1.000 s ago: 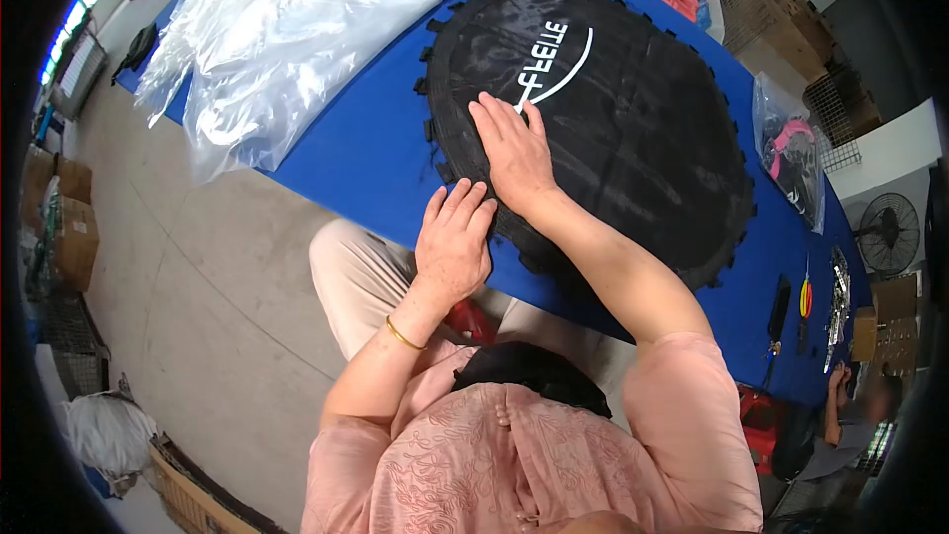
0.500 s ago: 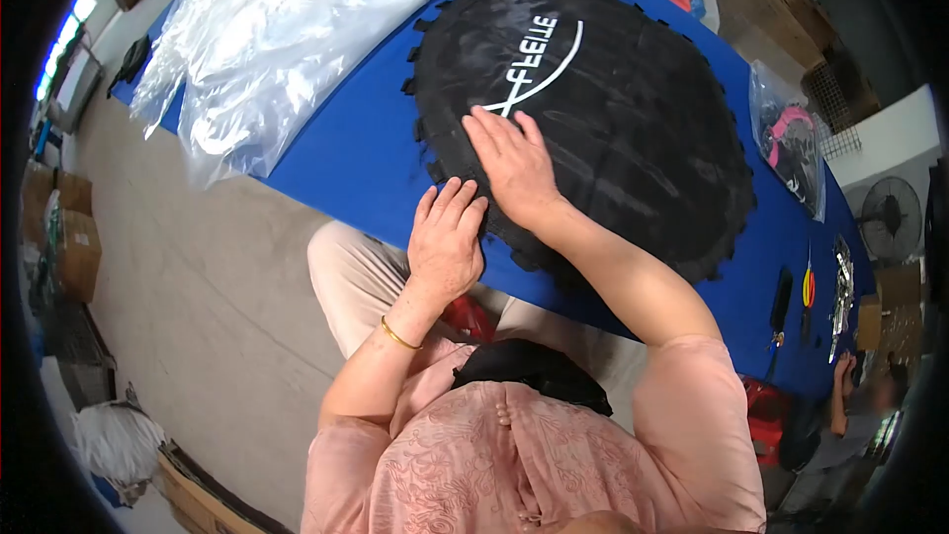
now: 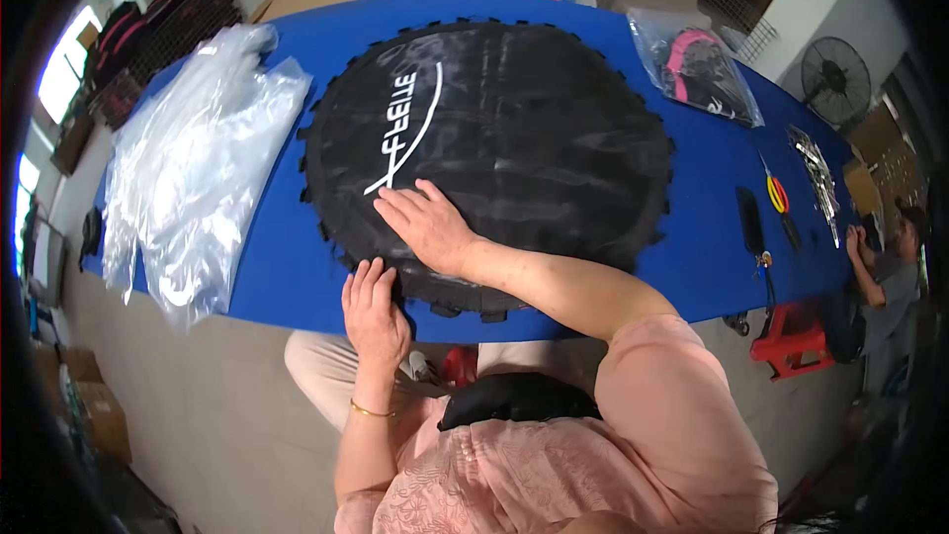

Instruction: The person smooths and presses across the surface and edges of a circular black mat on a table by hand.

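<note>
A round black trampoline mat [image 3: 534,129] lies flat on the blue-covered table, with short tabs around its rim and white lettering with a curved line on its left half. My right hand [image 3: 431,231] rests palm down on the mat just below the lettering, fingers stretched out. At the mat's near left edge is my left hand [image 3: 377,321], its fingers extended over the rim and its wrist wearing a gold bangle. The left thumb is hidden. Neither hand visibly grips anything.
Clear plastic bags [image 3: 193,178] are heaped at the table's left. To the right lie a bagged pink-and-black item [image 3: 700,74], a black-handled tool [image 3: 750,222], a red-and-yellow-handled tool [image 3: 778,196] and shiny metal pieces [image 3: 817,178]. A red stool [image 3: 791,341] and another person [image 3: 890,272] are beyond.
The camera view has turned, so the table appears more level and the mat farther left in view. Both hands stay on the mat in nearly the same places.
</note>
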Demonstrator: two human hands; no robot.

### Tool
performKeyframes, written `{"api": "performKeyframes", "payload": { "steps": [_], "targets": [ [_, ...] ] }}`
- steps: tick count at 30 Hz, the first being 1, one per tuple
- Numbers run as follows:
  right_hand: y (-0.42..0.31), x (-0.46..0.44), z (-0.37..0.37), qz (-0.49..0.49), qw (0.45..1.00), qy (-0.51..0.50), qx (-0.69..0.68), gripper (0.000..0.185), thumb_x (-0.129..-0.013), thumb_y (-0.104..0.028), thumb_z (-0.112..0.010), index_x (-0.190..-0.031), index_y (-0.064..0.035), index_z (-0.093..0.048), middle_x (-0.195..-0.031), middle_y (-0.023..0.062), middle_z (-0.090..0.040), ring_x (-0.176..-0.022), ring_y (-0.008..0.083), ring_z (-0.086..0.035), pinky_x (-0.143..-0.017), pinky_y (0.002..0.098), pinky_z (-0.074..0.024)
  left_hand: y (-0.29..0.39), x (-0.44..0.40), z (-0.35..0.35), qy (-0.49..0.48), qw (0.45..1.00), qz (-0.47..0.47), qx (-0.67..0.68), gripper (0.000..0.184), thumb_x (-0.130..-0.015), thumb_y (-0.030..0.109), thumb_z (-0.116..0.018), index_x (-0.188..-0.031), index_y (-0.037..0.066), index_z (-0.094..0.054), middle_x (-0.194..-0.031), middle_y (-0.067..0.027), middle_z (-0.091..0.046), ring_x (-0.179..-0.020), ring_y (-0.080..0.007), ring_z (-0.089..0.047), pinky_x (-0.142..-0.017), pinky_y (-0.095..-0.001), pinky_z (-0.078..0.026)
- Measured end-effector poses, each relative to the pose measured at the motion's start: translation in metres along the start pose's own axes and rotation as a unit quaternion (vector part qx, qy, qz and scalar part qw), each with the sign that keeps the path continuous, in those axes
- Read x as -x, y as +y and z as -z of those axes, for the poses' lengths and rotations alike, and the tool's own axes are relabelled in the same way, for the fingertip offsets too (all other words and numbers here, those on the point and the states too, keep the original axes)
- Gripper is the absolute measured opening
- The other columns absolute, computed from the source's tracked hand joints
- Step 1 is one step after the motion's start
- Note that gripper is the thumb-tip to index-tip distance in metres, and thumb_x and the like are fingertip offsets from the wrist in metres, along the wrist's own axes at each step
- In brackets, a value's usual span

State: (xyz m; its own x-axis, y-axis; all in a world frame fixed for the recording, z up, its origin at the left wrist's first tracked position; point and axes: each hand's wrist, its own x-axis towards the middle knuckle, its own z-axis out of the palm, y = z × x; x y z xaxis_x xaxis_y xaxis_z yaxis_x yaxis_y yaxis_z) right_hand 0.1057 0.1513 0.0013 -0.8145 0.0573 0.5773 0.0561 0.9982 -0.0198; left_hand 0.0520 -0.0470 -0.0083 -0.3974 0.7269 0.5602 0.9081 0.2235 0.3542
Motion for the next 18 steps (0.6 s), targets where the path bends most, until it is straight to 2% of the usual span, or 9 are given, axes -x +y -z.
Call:
{"api": "performKeyframes", "payload": {
  "steps": [2,6,9,10,15,17,18],
  "targets": [
    [0.013,0.008,0.008,-0.03,0.999,-0.01,-0.017,0.049,-0.092,-0.011,-0.058,-0.14,-0.0013,-0.055,-0.147,0.0166,-0.055,-0.131,0.0275,-0.057,-0.116,0.0491,-0.0366,0.002,-0.002,0.002,0.006,1.0,0.013,0.005,0.039,-0.085,-0.007,-0.05,-0.119,0.002,-0.068,-0.134,-0.0172,-0.066,-0.133,-0.0381,-0.057,-0.117,-0.0512,-0.038],
    [0.052,0.027,0.024,-0.047,0.999,-0.004,0.022,0.051,-0.091,-0.008,-0.058,-0.141,-0.0015,-0.053,-0.147,0.0166,-0.055,-0.132,0.0283,-0.056,-0.115,0.0488,-0.0372,0.002,-0.002,0.003,-0.006,1.0,0.009,0.007,0.041,-0.084,-0.008,-0.049,-0.119,0.001,-0.067,-0.135,-0.018,-0.065,-0.134,-0.0373,-0.056,-0.119,-0.0502,-0.036],
    [0.082,0.039,0.06,-0.128,0.988,-0.088,0.016,0.05,-0.092,-0.007,-0.056,-0.142,-0.0024,-0.053,-0.147,0.0177,-0.055,-0.133,0.0293,-0.055,-0.114,0.0467,-0.0385,0.002,-0.001,0.004,-0.008,1.0,0.007,0.002,0.041,-0.084,-0.008,-0.049,-0.12,0.002,-0.067,-0.136,-0.0176,-0.065,-0.135,-0.0369,-0.056,-0.119,-0.0499,-0.035],
    [0.096,0.05,0.059,-0.111,0.993,-0.015,0.044,0.05,-0.093,-0.007,-0.055,-0.143,-0.0026,-0.052,-0.146,0.0179,-0.056,-0.131,0.03,-0.057,-0.11,0.0453,-0.0409,0.002,-0.001,0.004,-0.01,1.0,0.007,0.002,0.042,-0.084,-0.008,-0.049,-0.12,0.002,-0.067,-0.136,-0.0172,-0.065,-0.135,-0.0367,-0.055,-0.119,-0.0499,-0.035],
    [0.153,0.101,0.083,-0.177,0.977,0.011,0.117,0.049,-0.092,-0.004,-0.06,-0.141,-0.0037,-0.054,-0.141,0.0165,-0.061,-0.123,0.0312,-0.062,-0.102,0.0425,-0.0462,-0.001,0.0,0.003,-0.013,1.0,0.003,-0.003,0.042,-0.084,-0.008,-0.049,-0.121,0.002,-0.066,-0.137,-0.0171,-0.065,-0.136,-0.0369,-0.055,-0.119,-0.0501,-0.035],
    [0.171,0.119,0.093,-0.236,0.968,0.007,0.088,0.048,-0.094,-0.006,-0.061,-0.141,-0.0043,-0.054,-0.135,0.0175,-0.065,-0.12,0.0332,-0.064,-0.098,0.0442,-0.0487,0.001,0.0,0.006,-0.032,0.999,0.022,0.003,0.037,-0.089,-0.006,-0.049,-0.122,0.001,-0.065,-0.138,-0.0173,-0.064,-0.137,-0.0368,-0.053,-0.119,-0.0506,-0.035],
    [0.174,0.123,0.103,-0.311,0.948,-0.041,0.064,0.047,-0.095,-0.009,-0.061,-0.141,-0.0039,-0.054,-0.134,0.0186,-0.065,-0.119,0.035,-0.063,-0.099,0.0463,-0.0486,0.001,0.001,0.007,-0.029,0.999,0.02,-0.002,0.037,-0.089,-0.006,-0.049,-0.122,0.001,-0.065,-0.138,-0.0173,-0.064,-0.137,-0.0368,-0.053,-0.119,-0.0506,-0.035]
  ]
}}
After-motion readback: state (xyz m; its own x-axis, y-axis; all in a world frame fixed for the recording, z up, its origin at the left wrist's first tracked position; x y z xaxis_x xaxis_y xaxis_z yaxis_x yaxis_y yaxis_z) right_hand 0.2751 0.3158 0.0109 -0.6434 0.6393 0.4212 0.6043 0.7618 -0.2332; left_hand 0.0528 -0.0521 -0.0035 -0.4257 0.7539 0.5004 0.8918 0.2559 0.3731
